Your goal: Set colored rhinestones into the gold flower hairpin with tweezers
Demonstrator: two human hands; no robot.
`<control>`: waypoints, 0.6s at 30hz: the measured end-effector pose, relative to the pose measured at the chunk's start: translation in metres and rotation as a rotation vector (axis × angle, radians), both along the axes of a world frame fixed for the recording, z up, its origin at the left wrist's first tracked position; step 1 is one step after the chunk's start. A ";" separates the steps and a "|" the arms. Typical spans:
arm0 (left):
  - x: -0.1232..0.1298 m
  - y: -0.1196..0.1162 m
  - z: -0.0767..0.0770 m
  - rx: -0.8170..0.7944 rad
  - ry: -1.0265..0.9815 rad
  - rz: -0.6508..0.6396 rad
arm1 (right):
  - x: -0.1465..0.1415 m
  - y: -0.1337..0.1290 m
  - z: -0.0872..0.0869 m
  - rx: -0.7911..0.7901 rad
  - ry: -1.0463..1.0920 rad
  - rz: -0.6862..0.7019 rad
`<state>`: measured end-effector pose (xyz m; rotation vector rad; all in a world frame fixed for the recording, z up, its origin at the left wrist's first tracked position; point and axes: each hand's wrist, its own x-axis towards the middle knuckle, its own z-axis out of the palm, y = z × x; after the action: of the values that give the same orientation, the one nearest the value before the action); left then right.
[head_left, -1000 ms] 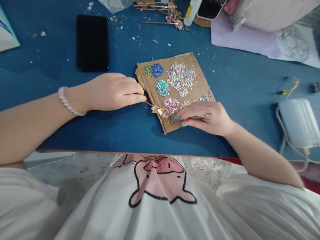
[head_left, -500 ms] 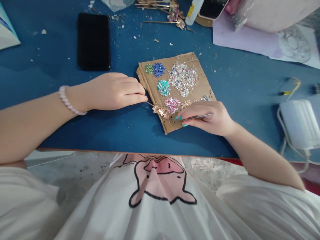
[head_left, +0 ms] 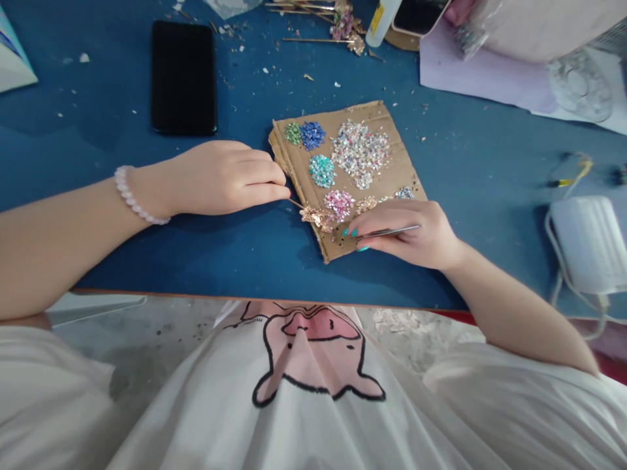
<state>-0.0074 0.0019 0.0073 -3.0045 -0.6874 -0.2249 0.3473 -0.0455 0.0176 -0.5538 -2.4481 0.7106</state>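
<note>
My left hand (head_left: 235,179) pinches the thin stem of a gold hairpin with a flower-shaped head (head_left: 315,216), which rests over the left edge of a cardboard piece (head_left: 306,176). In my right hand (head_left: 416,232) is a pair of metal tweezers (head_left: 389,231), pointing left at the cardboard's lower part; their tips are too small to make out. Small piles of chips lie on the cardboard: pink (head_left: 339,205), turquoise (head_left: 322,170), blue (head_left: 312,135), green (head_left: 292,133) and a large whitish one (head_left: 360,150). A pale gold pile (head_left: 365,204) is partly behind my right fingers.
A black phone-like slab (head_left: 183,78) lies beyond my left hand. Several gold hairpins (head_left: 343,29), a white tube (head_left: 382,23) and another phone (head_left: 420,14) are at the back. A white power adapter (head_left: 588,243) with a cable sits on the right.
My right hand and the tweezers have shifted very slightly right and down. The left hand still holds the hairpin in nearly the same place.
</note>
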 end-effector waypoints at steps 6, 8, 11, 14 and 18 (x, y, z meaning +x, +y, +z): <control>-0.001 0.001 -0.001 -0.043 -0.011 0.000 | -0.001 0.000 0.002 0.007 -0.012 -0.007; -0.001 0.001 -0.002 -0.075 -0.046 0.009 | -0.002 -0.001 0.002 0.011 -0.007 -0.007; -0.001 0.001 -0.004 -0.105 -0.068 0.009 | -0.001 -0.001 0.002 0.012 0.000 -0.013; 0.000 0.001 -0.005 -0.086 -0.088 -0.009 | -0.001 -0.002 0.002 0.010 -0.004 -0.012; 0.000 0.000 -0.004 -0.124 -0.085 0.005 | 0.000 -0.001 0.003 0.011 -0.007 -0.009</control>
<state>-0.0079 0.0017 0.0036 -3.1262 -0.7424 -0.3227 0.3468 -0.0470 0.0208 -0.5641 -2.4523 0.6927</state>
